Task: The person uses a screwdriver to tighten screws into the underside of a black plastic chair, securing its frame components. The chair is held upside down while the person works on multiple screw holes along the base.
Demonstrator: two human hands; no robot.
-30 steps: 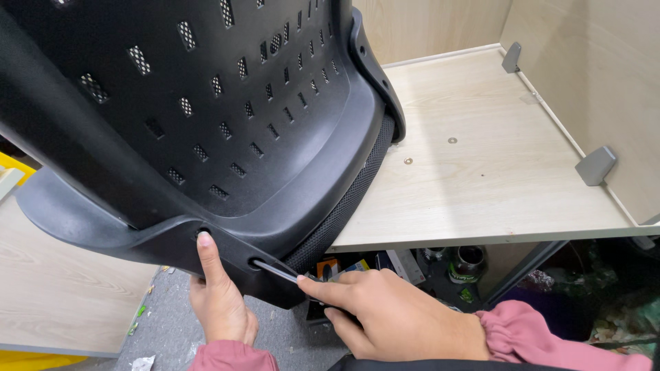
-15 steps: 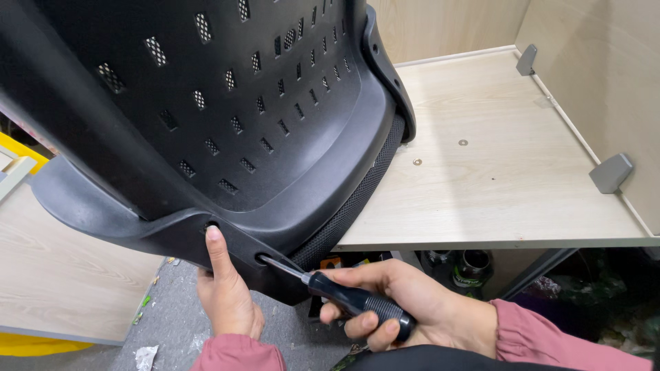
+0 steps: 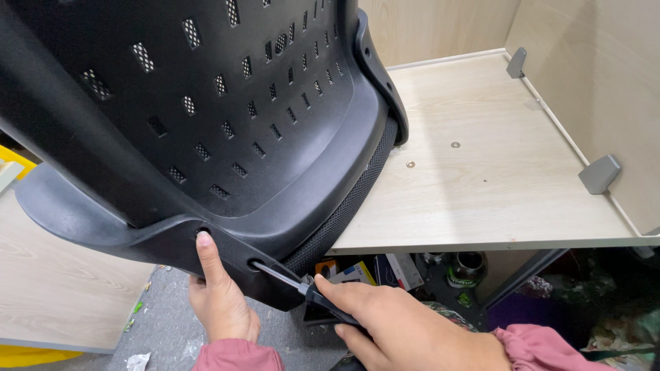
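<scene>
The black perforated plastic chair back shell [image 3: 206,124] leans on the edge of the light wood-grain bench [image 3: 495,185], its lower rim overhanging the floor. The right hand [image 3: 405,330] has its fingers [image 3: 337,292] clenched around the black handle of a screwdriver [image 3: 313,294]. The screwdriver's metal shaft runs up and to the left from the hand, its long axis aimed into a recessed hole [image 3: 256,264] in the rim; the tip is hidden inside. The left hand [image 3: 220,302] is just left of this hole, fingers loosely curled under the rim, holding nothing, thumb pressed beside a second hole [image 3: 203,233]. The right hand alone carries the tool.
</scene>
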